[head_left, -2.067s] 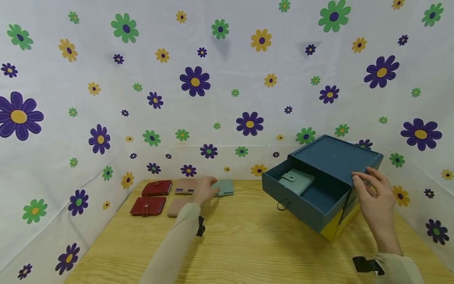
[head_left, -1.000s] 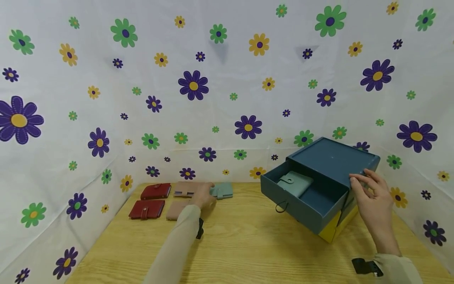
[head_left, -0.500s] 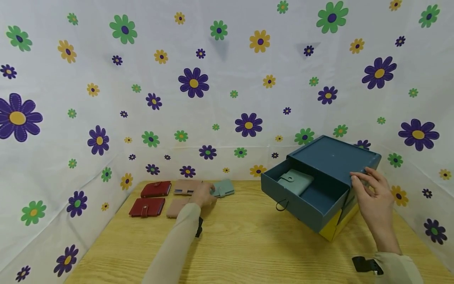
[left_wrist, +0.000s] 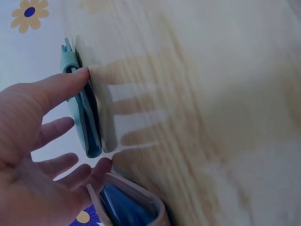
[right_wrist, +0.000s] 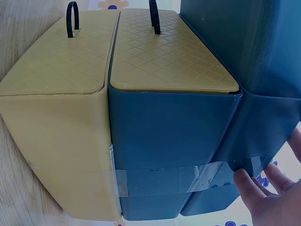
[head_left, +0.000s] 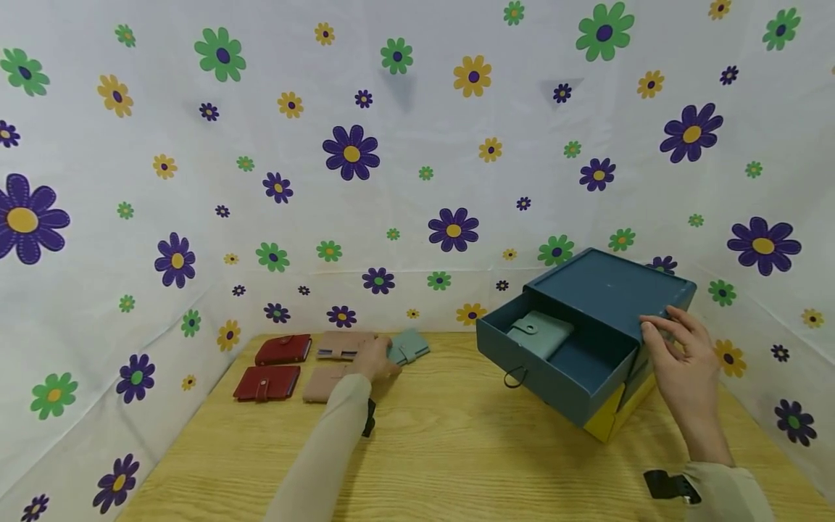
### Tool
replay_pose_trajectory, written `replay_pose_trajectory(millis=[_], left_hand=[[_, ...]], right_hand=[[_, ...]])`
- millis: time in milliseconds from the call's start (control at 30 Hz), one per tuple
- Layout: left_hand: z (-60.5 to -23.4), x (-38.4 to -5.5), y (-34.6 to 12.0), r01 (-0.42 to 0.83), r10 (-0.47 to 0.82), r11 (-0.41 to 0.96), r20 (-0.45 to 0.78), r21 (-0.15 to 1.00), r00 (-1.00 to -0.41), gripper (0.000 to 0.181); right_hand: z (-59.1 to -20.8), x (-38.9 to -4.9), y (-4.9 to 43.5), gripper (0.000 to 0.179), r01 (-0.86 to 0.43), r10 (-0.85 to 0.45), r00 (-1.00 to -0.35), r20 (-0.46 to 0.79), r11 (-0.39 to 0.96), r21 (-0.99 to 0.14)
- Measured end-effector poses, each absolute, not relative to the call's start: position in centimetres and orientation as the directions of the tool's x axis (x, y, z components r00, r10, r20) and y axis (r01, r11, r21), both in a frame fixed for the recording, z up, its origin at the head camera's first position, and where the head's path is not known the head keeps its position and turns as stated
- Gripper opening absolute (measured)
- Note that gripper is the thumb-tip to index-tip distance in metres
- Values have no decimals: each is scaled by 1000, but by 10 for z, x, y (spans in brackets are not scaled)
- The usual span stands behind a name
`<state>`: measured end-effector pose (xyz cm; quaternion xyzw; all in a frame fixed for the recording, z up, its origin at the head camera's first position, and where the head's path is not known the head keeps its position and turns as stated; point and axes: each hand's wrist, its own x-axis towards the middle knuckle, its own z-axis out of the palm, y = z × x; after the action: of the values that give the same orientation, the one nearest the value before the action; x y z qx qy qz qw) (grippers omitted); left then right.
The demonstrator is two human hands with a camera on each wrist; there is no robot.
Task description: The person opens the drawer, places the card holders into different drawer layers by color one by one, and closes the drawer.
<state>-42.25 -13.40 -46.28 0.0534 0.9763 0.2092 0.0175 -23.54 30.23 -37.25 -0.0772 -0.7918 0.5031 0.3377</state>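
Note:
My left hand [head_left: 372, 359] is at the near left edge of a mint-green snap wallet [head_left: 409, 348] lying askew at the back of the table. In the left wrist view its thumb touches the wallet [left_wrist: 86, 127] by the strap, while the other fingers spread loosely beside it. On the right, the fingertips of my right hand [head_left: 691, 370] rest on the top side edge of a blue and yellow drawer cabinet [head_left: 613, 286]. The cabinet's blue top drawer [head_left: 548, 384] is pulled out. Inside it lies another mint-green wallet [head_left: 544, 333].
Two red wallets [head_left: 267, 383] lie at the table's left. Between them and the green one are two pink wallets [head_left: 322, 384], partly behind my left hand. In the right wrist view, two yellow drawer fronts [right_wrist: 164, 56] with black loops are closed. Flower-printed cloth [head_left: 404, 181] encloses the table.
The mint-green wallet on the table has turned from straight to slanted, its right end swinging toward the back. My left hand stays beside it. The right hand and cabinet hold still.

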Motion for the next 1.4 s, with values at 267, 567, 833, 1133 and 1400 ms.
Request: replay_pose_trajectory(millis=[267, 567, 833, 1133, 1400], left_hand=[[-463, -426, -132, 112, 126, 892, -3, 438, -992, 66], [-462, -421, -131, 76, 105, 911, -50, 404, -993, 49], [-461, -421, -131, 73, 100, 918, -49, 389, -994, 47], [-460, -420, -132, 40, 92, 914, -111, 403, -990, 48], [-460, -417, -129, 14, 69, 924, -130, 381, -989, 63]], right_hand=[[-371, -235, 302, 37, -232, 469, -747, 471, 480, -846], [-372, -234, 302, 39, -220, 453, -763, 460, 487, -845], [-373, -236, 301, 37, -231, 460, -756, 466, 479, -847], [-373, -234, 301, 38, -232, 452, -758, 470, 487, -842], [-373, -235, 303, 39, -235, 441, -763, 473, 494, -837]])
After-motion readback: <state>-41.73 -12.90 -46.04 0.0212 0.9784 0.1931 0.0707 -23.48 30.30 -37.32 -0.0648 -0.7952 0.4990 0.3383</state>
